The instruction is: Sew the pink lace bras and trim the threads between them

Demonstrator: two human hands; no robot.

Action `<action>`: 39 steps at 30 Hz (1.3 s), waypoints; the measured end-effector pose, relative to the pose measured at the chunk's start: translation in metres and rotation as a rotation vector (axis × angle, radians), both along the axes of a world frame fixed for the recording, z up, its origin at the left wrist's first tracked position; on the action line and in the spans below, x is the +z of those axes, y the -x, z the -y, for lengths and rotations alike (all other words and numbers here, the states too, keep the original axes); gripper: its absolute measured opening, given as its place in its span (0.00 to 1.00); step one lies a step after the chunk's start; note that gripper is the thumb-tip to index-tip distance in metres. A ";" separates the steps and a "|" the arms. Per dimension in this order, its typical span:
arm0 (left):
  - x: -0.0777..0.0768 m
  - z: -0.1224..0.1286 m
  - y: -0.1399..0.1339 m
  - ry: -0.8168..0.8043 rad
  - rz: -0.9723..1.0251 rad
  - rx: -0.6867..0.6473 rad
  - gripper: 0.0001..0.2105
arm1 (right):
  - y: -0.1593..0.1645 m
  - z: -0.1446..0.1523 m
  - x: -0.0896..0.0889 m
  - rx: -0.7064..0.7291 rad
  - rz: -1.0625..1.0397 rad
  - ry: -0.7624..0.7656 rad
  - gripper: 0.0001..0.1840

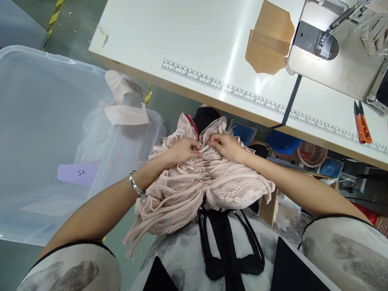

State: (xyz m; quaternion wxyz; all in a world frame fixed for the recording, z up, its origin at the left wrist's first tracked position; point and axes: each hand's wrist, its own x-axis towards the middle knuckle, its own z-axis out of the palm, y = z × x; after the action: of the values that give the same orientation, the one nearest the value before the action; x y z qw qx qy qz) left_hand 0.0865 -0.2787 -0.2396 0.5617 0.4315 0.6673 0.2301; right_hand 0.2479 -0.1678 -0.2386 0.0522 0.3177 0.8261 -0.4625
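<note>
A thick stack of pale pink lace bras lies across my lap, cups nested in layers to both sides of the middle. My left hand is closed at the upper middle of the stack, thumb and fingers pinching the edge of a bra. Facing it, my right hand pinches the lace a short way to the right, its fingers bent. Between the two hands runs a narrow strip of the same pink fabric. Beyond them, a red edge shows by the far cups.
A clear plastic bin with pink pieces over its rim and a purple card stands left. Ahead is a white table with a printed ruler, cardboard, orange-handled snips and a sewing machine. A basket sits underneath.
</note>
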 end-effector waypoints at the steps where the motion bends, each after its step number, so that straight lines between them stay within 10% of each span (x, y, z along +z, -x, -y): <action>1: -0.001 0.000 -0.001 -0.006 -0.040 -0.008 0.13 | 0.000 0.000 -0.001 0.002 0.003 -0.001 0.10; 13: 0.003 -0.002 -0.003 -0.009 -0.251 -0.109 0.10 | -0.002 0.000 0.002 0.038 0.046 -0.050 0.11; 22: 0.022 0.026 -0.016 -0.158 -0.994 -0.543 0.26 | -0.002 0.016 0.021 0.446 0.374 -0.499 0.23; 29: 0.028 0.023 -0.014 0.014 -0.992 -0.579 0.16 | 0.001 0.022 0.027 0.779 0.104 -0.688 0.16; 39: 0.030 0.021 -0.006 0.117 -1.024 -0.598 0.17 | 0.010 0.017 0.020 0.657 0.276 -0.588 0.16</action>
State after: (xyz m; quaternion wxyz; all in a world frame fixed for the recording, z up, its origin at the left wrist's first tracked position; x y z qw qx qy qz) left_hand 0.0924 -0.2994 -0.2094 0.2317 0.6251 0.7144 -0.2126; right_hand 0.2382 -0.1851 -0.2187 0.2132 0.0988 0.9645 -0.1208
